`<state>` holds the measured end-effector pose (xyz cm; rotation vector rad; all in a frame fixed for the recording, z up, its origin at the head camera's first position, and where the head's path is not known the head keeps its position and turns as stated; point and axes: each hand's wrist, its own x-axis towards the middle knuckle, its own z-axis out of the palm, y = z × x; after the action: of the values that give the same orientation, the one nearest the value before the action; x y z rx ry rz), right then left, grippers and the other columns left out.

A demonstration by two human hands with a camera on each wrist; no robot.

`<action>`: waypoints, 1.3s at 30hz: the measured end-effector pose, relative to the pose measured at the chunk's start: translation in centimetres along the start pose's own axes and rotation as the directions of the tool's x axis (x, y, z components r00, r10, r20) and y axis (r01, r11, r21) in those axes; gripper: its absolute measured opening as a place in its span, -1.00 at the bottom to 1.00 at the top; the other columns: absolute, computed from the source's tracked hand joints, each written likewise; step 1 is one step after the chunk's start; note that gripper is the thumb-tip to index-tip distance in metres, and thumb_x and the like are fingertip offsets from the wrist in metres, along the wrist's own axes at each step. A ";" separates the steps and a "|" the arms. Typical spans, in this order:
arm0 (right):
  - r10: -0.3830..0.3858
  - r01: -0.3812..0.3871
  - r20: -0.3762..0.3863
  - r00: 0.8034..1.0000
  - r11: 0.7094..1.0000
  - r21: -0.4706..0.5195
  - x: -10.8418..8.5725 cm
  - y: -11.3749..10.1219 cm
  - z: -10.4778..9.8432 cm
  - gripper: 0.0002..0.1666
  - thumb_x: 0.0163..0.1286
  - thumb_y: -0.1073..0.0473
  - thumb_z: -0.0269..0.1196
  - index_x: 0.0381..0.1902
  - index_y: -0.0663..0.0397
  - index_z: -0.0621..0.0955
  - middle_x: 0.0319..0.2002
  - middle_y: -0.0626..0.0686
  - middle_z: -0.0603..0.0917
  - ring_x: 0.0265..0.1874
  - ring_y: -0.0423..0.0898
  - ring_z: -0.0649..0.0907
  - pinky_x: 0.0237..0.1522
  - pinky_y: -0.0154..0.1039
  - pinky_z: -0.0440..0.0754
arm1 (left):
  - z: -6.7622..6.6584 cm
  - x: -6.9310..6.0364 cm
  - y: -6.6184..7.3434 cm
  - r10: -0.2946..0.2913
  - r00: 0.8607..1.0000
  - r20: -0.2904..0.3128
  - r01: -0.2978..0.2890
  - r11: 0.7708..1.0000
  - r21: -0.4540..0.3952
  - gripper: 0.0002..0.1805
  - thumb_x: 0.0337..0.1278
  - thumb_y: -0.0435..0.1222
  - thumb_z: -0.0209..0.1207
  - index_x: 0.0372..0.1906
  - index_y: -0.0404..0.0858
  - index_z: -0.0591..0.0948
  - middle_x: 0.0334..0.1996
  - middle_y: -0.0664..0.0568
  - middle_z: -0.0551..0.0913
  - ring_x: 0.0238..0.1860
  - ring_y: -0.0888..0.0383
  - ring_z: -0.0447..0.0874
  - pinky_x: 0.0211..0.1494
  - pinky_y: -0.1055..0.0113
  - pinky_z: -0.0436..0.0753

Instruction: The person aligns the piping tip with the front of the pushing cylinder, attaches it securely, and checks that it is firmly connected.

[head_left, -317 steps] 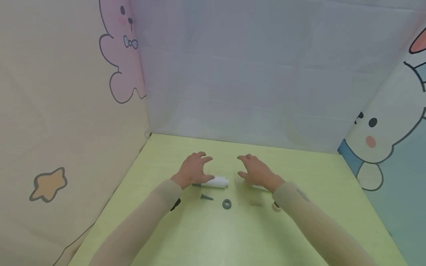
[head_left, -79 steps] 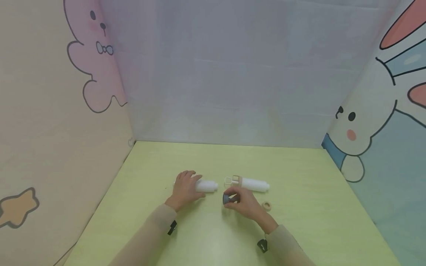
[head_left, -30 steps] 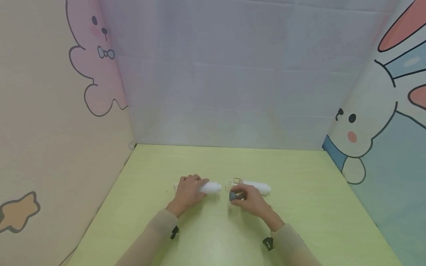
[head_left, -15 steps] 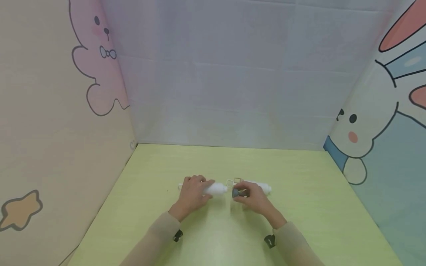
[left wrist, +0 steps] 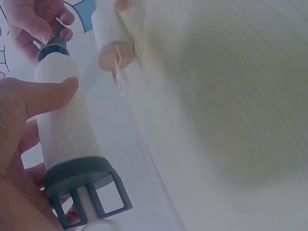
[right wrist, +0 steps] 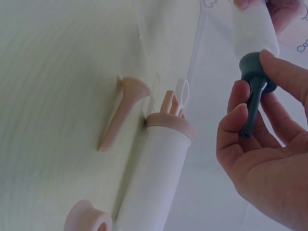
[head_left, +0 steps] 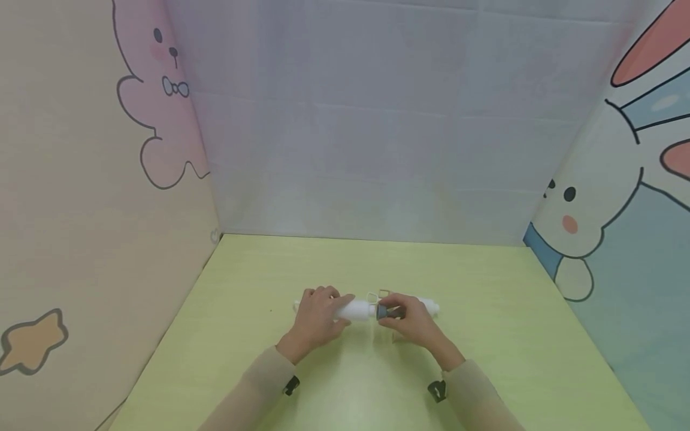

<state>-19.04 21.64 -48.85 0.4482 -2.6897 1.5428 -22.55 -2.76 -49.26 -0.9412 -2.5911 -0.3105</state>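
Note:
My left hand (head_left: 318, 316) grips a white syringe (head_left: 353, 310), thumb along the barrel. In the left wrist view a dark green collar (left wrist: 79, 173) with open finger loops caps its rear end. My right hand (head_left: 412, 320) pinches a dark green nozzle (right wrist: 255, 86), a wide round base with a narrow stem pointing back toward the palm. The nozzle's base is against the syringe's front end, covering the tip in both wrist views. Whether it is seated there, I cannot tell. Both hands are held just over the table.
A second white syringe (right wrist: 154, 173) with a peach collar lies behind my right hand. Beside it on the yellow-green table (head_left: 334, 395) are a peach nozzle (right wrist: 122, 110) and a peach ring (right wrist: 86, 217). Cartoon-printed cloth walls (head_left: 409, 149) enclose the back and sides.
Earlier the green nozzle and a separate grey-green ring lay on the table and both hands were spread. Since then I took up the nozzle, and the left hand brought the syringe rightward to it.

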 end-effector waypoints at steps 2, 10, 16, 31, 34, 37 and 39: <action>0.001 -0.001 -0.001 1.000 1.000 0.004 0.0 0.0 0.0 -0.64 0.15 0.28 0.41 -0.08 0.22 0.62 -0.14 0.12 0.66 -0.28 -0.01 0.68 -0.26 -0.21 0.63 | 0.0 0.0 0.1 0.002 1.000 0.004 -0.002 1.000 -0.006 -0.46 -0.15 0.01 0.41 0.07 0.06 0.63 -0.20 0.06 0.61 -0.20 0.03 0.55 -0.14 0.03 0.43; -0.010 0.010 -0.003 1.000 1.000 0.010 -0.1 0.1 0.2 -0.63 0.13 0.25 0.42 -0.08 0.20 0.64 -0.13 0.12 0.66 -0.28 -0.02 0.69 -0.26 -0.23 0.62 | -0.1 -0.1 0.5 0.012 1.000 0.023 -0.012 1.000 -0.004 -0.44 -0.12 0.03 0.40 0.10 0.06 0.62 -0.18 0.05 0.61 -0.18 0.03 0.54 -0.17 0.05 0.44; -0.014 0.014 -0.002 1.000 1.000 -0.003 -0.1 0.2 0.3 -0.63 0.13 0.24 0.43 -0.08 0.19 0.64 -0.13 0.13 0.67 -0.29 0.00 0.69 -0.29 -0.26 0.62 | -0.1 -0.2 0.7 0.010 0.999 0.035 -0.009 1.000 -0.013 -0.44 -0.11 0.04 0.39 0.11 0.06 0.61 -0.17 0.07 0.61 -0.18 0.05 0.53 -0.16 0.06 0.44; -0.018 0.019 -0.008 1.000 1.000 0.024 0.0 -0.5 0.3 -0.62 0.12 0.30 0.42 -0.07 0.25 0.64 -0.15 0.16 0.68 -0.26 0.02 0.69 -0.25 -0.22 0.62 | -0.4 -0.2 0.8 0.015 1.000 0.021 -0.015 1.000 -0.020 -0.45 -0.12 0.02 0.41 0.08 0.04 0.62 -0.18 0.07 0.61 -0.19 0.04 0.55 -0.19 0.06 0.45; -0.038 0.038 -0.002 0.999 0.998 0.043 -0.3 -1.7 0.1 -0.62 0.11 0.37 0.41 -0.08 0.34 0.63 -0.16 0.23 0.66 -0.23 0.10 0.68 -0.21 -0.10 0.62 | -0.3 -0.2 0.7 0.021 1.000 0.012 -0.021 1.000 -0.023 -0.46 -0.13 0.03 0.41 0.06 0.04 0.63 -0.19 0.07 0.61 -0.20 0.05 0.55 -0.20 0.07 0.45; -0.046 0.045 0.008 0.999 0.997 0.057 -0.6 -3.2 -0.3 -0.63 0.11 0.41 0.39 -0.09 0.41 0.61 -0.16 0.29 0.65 -0.20 0.17 0.66 -0.17 0.02 0.60 | -0.3 -0.3 0.7 0.024 1.000 0.013 -0.024 0.999 -0.023 -0.46 -0.14 0.02 0.41 0.06 0.05 0.63 -0.19 0.08 0.61 -0.20 0.05 0.55 -0.20 0.07 0.45; -0.042 0.041 0.017 0.999 0.997 0.058 -0.8 -4.0 -0.5 -0.63 0.11 0.43 0.38 -0.09 0.43 0.60 -0.14 0.31 0.64 -0.19 0.19 0.65 -0.15 0.04 0.59 | -0.4 -0.3 0.7 0.024 1.000 0.016 -0.024 1.000 -0.018 -0.47 -0.13 0.03 0.41 0.06 0.05 0.63 -0.19 0.07 0.61 -0.20 0.05 0.55 -0.20 0.07 0.45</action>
<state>-17.37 20.36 -45.35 0.5187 -2.6368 1.6173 -21.78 -2.49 -48.99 -0.9841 -2.5936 -0.3221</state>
